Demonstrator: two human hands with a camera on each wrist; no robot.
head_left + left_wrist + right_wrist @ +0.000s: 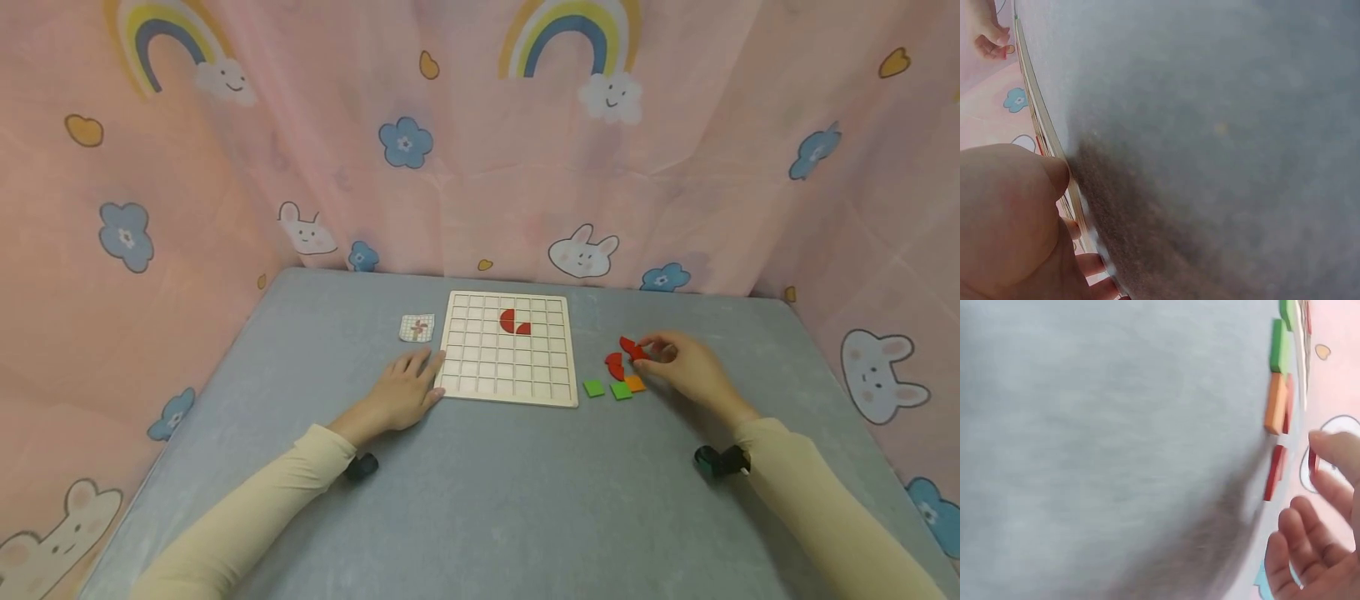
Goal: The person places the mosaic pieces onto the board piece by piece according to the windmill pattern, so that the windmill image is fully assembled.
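My left hand (401,390) rests at the left edge of a square wooden grid board (487,387), its fingers extended and touching the rim. On the board lie red pieces (507,321) with curved edges, in the upper middle cells. Off to the right, my right hand (686,367) pinches a small red piece (1314,461) between thumb and index finger, held above the table in the right wrist view. Beneath and beside it lie more red pieces (615,365), an orange square tile (635,383) and two green square tiles (594,388).
A small card (417,327) printed with a grid and a coloured pattern lies left of the board. The grey table (480,500) meets a pink patterned curtain (480,192) at the back and sides. Dark wrist cameras (722,461) hang under both sleeves.
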